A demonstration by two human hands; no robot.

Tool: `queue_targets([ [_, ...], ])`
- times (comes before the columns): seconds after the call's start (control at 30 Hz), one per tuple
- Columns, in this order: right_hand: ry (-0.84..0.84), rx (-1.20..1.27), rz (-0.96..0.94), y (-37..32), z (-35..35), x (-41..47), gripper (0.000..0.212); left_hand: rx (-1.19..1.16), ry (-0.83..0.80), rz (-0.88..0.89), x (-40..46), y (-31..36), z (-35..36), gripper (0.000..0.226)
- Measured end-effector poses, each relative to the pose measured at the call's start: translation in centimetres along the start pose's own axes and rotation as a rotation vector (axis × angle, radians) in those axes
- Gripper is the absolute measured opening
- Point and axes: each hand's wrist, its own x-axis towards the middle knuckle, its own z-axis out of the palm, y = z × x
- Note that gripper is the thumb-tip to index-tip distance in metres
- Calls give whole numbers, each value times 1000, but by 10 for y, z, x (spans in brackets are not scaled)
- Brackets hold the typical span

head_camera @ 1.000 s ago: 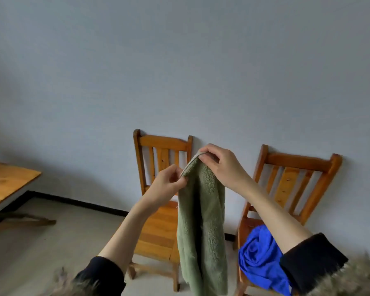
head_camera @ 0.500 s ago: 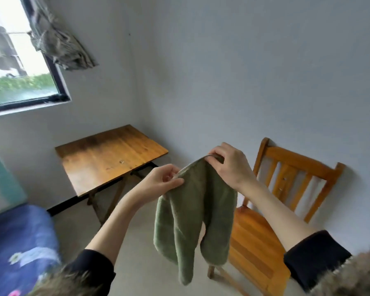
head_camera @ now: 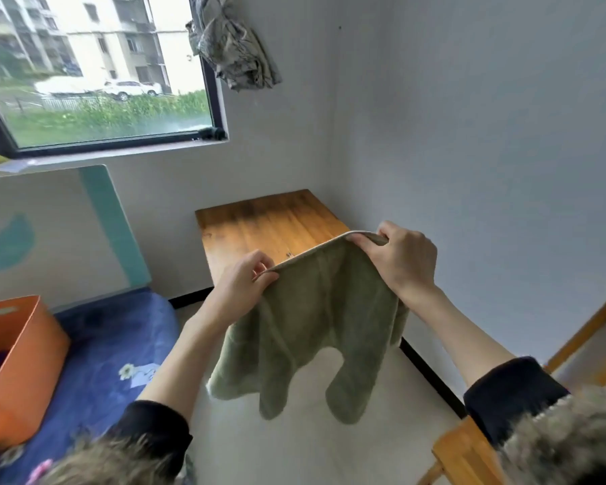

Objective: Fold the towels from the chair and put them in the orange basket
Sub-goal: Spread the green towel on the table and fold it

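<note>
A green towel (head_camera: 315, 320) hangs in the air in front of me, stretched along its top edge between both hands. My left hand (head_camera: 245, 287) pinches the towel's left top corner. My right hand (head_camera: 401, 260) grips the right top corner, a little higher. The towel's lower part droops in loose folds above the floor. The orange basket (head_camera: 25, 365) stands at the lower left on a blue bed, with something dark inside. Part of a wooden chair (head_camera: 469, 453) shows at the lower right edge.
A wooden table (head_camera: 256, 222) stands in the corner behind the towel. The blue bed (head_camera: 116, 348) lies at the lower left under a window (head_camera: 95, 71). A bundled curtain (head_camera: 235, 47) hangs by the window. Pale floor (head_camera: 294, 446) lies below the towel.
My view has swung left from the chairs to the table, window and bed. My hands have moved apart, spreading the towel's top edge wider. The basket has come into view.
</note>
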Motion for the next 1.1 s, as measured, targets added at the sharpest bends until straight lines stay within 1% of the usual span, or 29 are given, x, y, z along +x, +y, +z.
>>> queue_targets([
  [0.07,-45,58,-15,-3,26,18,52,19,31,-91,16,-21,-2,8],
  [0.13,-105,127,-71,-4,52,37,44,48,39,-200,31,-42,-3,5],
  [0.23,-271,292,-143,4,86,68,29,96,79,-311,47,-72,-2,22],
  [0.3,-425,357,-170,14,107,88,18,140,89,-355,57,-89,0,25],
  [0.37,-571,331,-205,25,128,105,12,174,87,-382,70,-103,3,15],
  [0.4,-607,314,-215,29,138,113,13,186,91,-387,77,-109,5,8],
  [0.47,-594,296,-197,34,158,125,15,187,104,-394,92,-120,9,6],
  [0.53,-513,286,-151,37,176,137,15,167,125,-443,103,-129,15,6],
  [0.57,-469,274,-129,39,185,143,15,167,138,-488,108,-133,17,11],
  [0.63,-402,251,-105,42,203,158,16,205,175,-560,120,-144,20,29],
  [0.7,-377,232,-96,45,221,173,16,241,179,-559,135,-158,22,37],
  [0.87,-324,162,-50,57,279,211,16,163,49,-498,198,-201,30,16],
  [0.93,-289,101,-53,59,305,230,17,163,46,-497,225,-223,33,18],
  [1.03,-246,6,-62,61,343,258,19,222,71,-512,262,-256,36,32],
  [1.1,-232,-67,-69,64,368,276,20,260,51,-506,286,-277,37,31],
])
